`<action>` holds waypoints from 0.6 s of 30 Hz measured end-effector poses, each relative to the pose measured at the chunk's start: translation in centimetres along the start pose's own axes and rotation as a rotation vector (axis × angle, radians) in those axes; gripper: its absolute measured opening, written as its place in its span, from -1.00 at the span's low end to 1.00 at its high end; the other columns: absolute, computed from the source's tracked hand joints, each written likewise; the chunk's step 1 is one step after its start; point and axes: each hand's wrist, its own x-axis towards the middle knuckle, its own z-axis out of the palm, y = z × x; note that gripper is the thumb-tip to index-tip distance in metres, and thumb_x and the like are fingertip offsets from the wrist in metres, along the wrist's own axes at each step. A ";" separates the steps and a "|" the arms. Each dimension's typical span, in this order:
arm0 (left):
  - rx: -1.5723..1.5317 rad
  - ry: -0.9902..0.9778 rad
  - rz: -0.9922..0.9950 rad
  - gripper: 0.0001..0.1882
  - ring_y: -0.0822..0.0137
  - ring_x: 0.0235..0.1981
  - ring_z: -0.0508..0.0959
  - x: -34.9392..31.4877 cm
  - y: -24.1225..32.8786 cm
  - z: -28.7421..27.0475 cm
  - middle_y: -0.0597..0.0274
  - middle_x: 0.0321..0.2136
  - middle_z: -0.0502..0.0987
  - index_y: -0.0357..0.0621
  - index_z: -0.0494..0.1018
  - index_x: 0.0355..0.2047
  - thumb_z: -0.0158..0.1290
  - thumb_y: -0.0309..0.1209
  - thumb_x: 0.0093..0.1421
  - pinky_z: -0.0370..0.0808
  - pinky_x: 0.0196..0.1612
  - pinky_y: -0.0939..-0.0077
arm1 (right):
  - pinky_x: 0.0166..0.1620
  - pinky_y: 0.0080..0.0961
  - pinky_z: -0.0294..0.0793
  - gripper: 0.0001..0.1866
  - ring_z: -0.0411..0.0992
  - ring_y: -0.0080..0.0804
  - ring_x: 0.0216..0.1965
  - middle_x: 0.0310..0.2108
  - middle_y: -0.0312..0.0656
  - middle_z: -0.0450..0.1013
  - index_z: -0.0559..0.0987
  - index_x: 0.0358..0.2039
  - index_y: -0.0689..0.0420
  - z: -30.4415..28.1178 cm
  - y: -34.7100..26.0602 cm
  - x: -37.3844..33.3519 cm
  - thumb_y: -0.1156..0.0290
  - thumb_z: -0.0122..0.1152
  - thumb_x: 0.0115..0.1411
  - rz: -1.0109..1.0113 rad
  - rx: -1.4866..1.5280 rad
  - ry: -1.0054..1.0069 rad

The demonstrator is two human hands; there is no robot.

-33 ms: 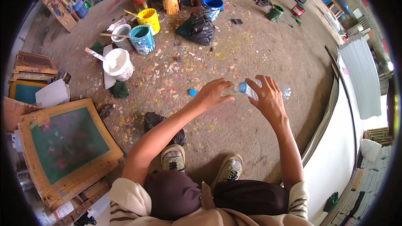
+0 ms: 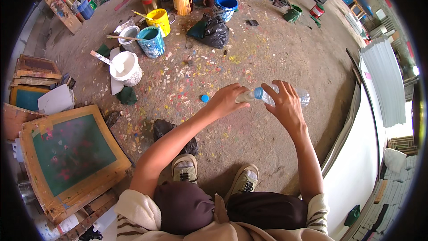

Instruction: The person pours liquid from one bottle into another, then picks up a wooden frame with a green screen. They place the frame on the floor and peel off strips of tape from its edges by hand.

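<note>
My left hand (image 2: 228, 101) is wrapped round a small, pale see-through container (image 2: 246, 96); the fingers hide most of it. Held almost level in my right hand (image 2: 286, 105) is a clear plastic bottle (image 2: 305, 97), its blue-ringed neck pointing left. That neck meets the end of the small container or lies very close to it; I cannot tell whether they touch. On the floor left of my left hand lies a loose blue cap (image 2: 204, 98). Both hands are in front of me, above the paint-spotted floor.
Ahead to the left stand a white paint bucket (image 2: 129, 71), a teal one (image 2: 152, 44), a yellow one (image 2: 158, 21) and several more. A black plastic bag (image 2: 215, 33) lies beside them. A wood-framed screen (image 2: 73, 151) leans at my left; a white panel (image 2: 356, 165) is at right.
</note>
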 end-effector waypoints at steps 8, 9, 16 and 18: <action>0.014 -0.023 -0.029 -0.59 0.08 -0.26 0.50 0.5 -0.2 -0.3 0.11 -0.31 0.46 -0.14 0.44 -0.16 0.20 -0.20 0.02 0.43 -0.21 0.26 | 0.08 -0.30 0.40 -0.35 0.34 -0.22 0.01 -0.06 -0.18 0.36 0.49 -0.02 -0.10 0.0 0.0 0.6 0.47 0.46 -0.22 -0.007 -0.029 0.006; 0.014 -0.019 -0.031 -0.59 0.08 -0.26 0.50 0.5 -0.3 -0.3 0.11 -0.31 0.46 -0.14 0.44 -0.16 0.20 -0.20 0.02 0.43 -0.21 0.26 | 0.06 -0.31 0.41 -0.37 0.35 -0.23 0.01 -0.06 -0.18 0.37 0.51 -0.03 -0.09 0.0 -0.1 0.6 0.46 0.46 -0.22 -0.006 -0.031 0.014; 0.004 -0.006 -0.036 -0.59 0.09 -0.28 0.50 0.5 -0.6 -0.3 0.11 -0.33 0.46 -0.15 0.45 -0.18 0.22 -0.22 0.01 0.43 -0.22 0.27 | 0.07 -0.29 0.42 -0.33 0.34 -0.20 0.01 -0.04 -0.16 0.33 0.46 0.01 -0.10 0.4 0.1 0.7 0.48 0.43 -0.20 0.021 0.039 -0.019; 0.003 0.018 -0.030 -0.58 0.08 -0.28 0.51 0.5 -0.8 -0.4 0.10 -0.32 0.47 -0.17 0.45 -0.18 0.24 -0.23 0.00 0.44 -0.22 0.28 | 0.04 -0.29 0.45 -0.35 0.35 -0.18 0.01 -0.03 -0.14 0.35 0.46 0.01 -0.10 0.9 0.1 0.9 0.47 0.43 -0.18 0.077 0.120 -0.043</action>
